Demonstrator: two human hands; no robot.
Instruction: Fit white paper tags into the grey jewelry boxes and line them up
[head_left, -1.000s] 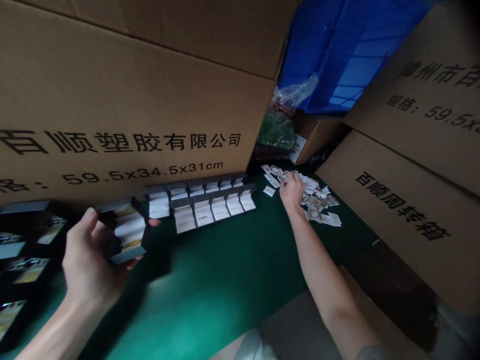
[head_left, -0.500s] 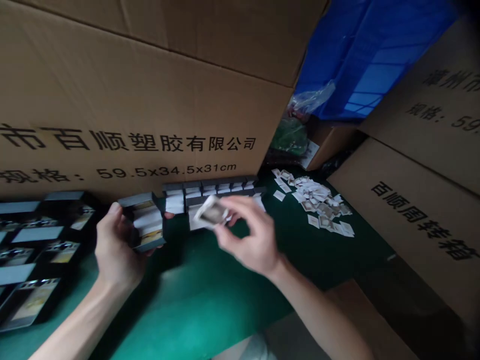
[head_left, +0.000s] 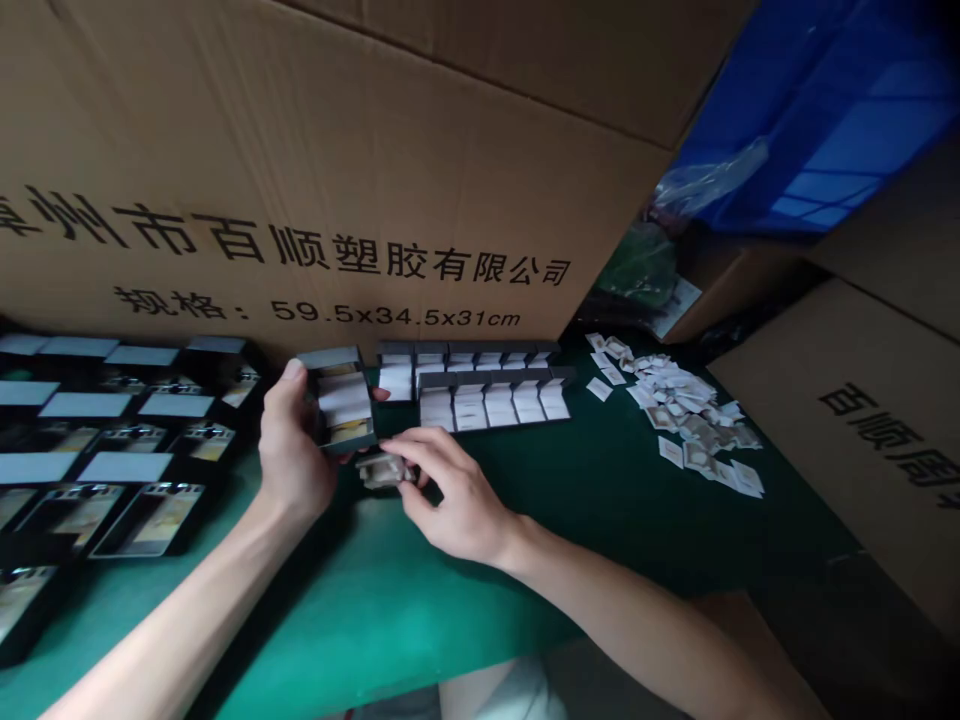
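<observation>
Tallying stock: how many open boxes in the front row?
5 boxes, touching side by side on the green mat, running from right of the held box toward the paper pile; none seem hidden.

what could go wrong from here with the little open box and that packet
The left hand holds the small open box in mid-air by its sides, so a loose grip could tip its white insert out. The right hand pinches the packet only with its fingertips just below the box, so it might slip onto the green table. Both hands work close in front of the rows of open boxes, and a careless sweep could knock those out of line.
</observation>
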